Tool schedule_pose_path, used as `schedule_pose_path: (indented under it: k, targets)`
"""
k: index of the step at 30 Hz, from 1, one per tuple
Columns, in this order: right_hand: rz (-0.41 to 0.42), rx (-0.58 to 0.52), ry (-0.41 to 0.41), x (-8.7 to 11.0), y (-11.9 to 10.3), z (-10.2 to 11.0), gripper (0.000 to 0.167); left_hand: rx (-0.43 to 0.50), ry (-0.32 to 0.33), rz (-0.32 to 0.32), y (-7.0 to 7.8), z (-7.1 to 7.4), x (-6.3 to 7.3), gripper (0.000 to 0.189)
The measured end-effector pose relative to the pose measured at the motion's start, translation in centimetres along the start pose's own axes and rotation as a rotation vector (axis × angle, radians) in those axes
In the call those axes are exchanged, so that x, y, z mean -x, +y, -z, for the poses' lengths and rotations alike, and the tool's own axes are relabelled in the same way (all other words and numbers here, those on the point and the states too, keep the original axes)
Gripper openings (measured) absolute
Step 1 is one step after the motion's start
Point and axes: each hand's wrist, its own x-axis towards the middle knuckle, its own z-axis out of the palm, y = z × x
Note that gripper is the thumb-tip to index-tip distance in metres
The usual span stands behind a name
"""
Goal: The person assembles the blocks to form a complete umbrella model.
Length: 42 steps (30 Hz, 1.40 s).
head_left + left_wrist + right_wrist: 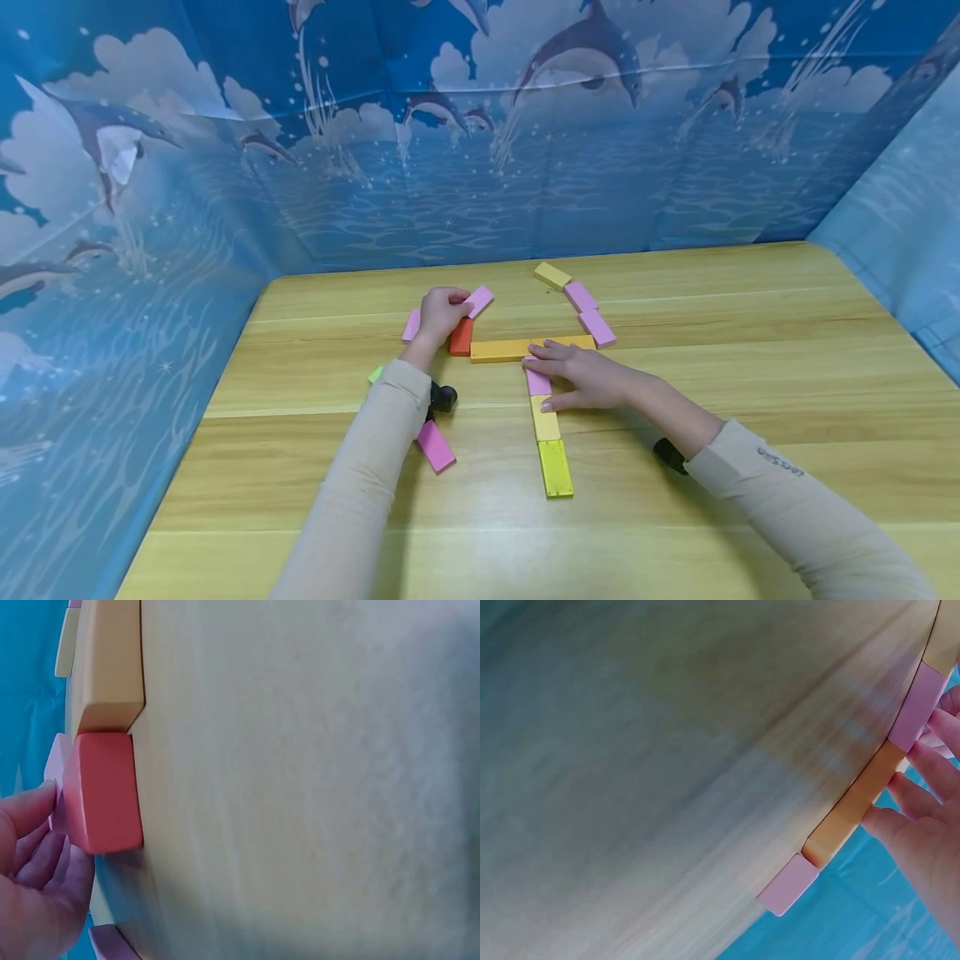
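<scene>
In the head view my left hand (442, 315) pinches the near end of a pink block (480, 301), just beyond a red block (461, 338). The left wrist view shows the thumb on that pink block (56, 761), partly hidden behind the red block (105, 791). A long orange block (498, 351) runs rightward from the red one. My right hand (588, 375) spreads its fingers over the orange block and a pink block (537, 382) below it. Its fingertips touch blocks; the thumb lies by a pale yellow block (546, 419).
Below the pale yellow block lies a bright yellow block (556, 469). Two pink blocks (597, 327) and a yellow block (552, 276) curve away at the upper right. Another pink block (437, 447) and a green block (376, 375) lie near the left sleeve (367, 475). A dolphin-printed curtain (480, 183) borders the wooden table (675, 533).
</scene>
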Motion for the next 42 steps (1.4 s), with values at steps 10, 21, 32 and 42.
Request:
schedule_pose_path:
  k: [10,21,32,42]
  targets:
    - [0.001,-0.003,0.000,-0.1,0.0,0.1,0.066,-0.026,0.019,-0.015,-0.1,0.1,-0.1,0.026]
    - [0.006,0.003,0.003,-0.2,0.1,0.1,0.066,0.009,0.019,-0.023,-0.2,0.3,-0.1,0.026]
    - [0.001,-0.002,-0.002,-0.1,0.1,0.1,0.067,0.107,-0.028,-0.039,-0.4,1.5,0.3,0.032]
    - [-0.003,-0.006,-0.003,0.0,0.1,-0.1,0.067,0.131,-0.049,-0.032,-0.1,5.3,1.2,0.037]
